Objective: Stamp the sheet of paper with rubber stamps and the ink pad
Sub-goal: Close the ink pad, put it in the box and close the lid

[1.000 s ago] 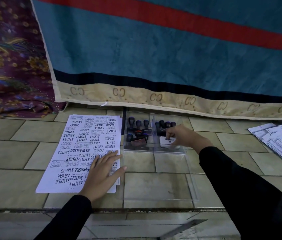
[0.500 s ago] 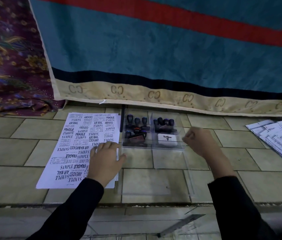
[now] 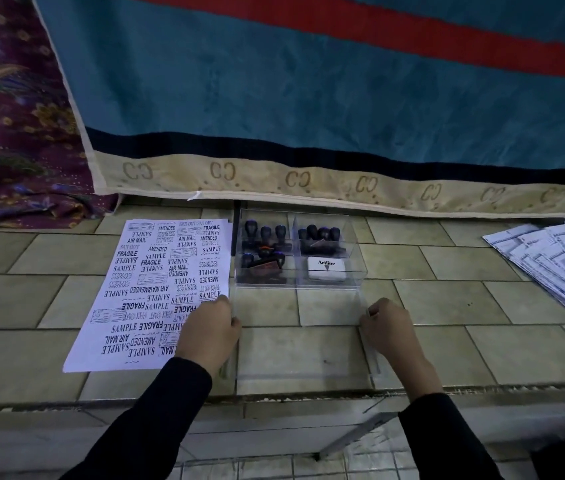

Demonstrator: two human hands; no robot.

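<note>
A white sheet of paper (image 3: 156, 289) covered in black stamp prints lies on the tiled ledge at the left. Beside it stands a clear plastic box (image 3: 360, 271) holding several black rubber stamps (image 3: 265, 249) and a white Artline ink pad (image 3: 326, 269). The box's clear lid (image 3: 301, 344) lies flat on the tiles in front of it. My left hand (image 3: 210, 332) grips the lid's left edge and my right hand (image 3: 386, 325) grips its right edge. Both hands are closed around the edges.
A fanned stack of printed papers (image 3: 558, 268) lies at the right. A teal, red and beige cloth (image 3: 308, 133) hangs behind the box, with a purple patterned fabric (image 3: 14, 133) at the left. The ledge's front edge (image 3: 291, 393) runs just below the lid.
My right hand left the box, where it set down the ink pad, and came back to the lid's right edge. My left hand slid off the paper to the lid's left edge.
</note>
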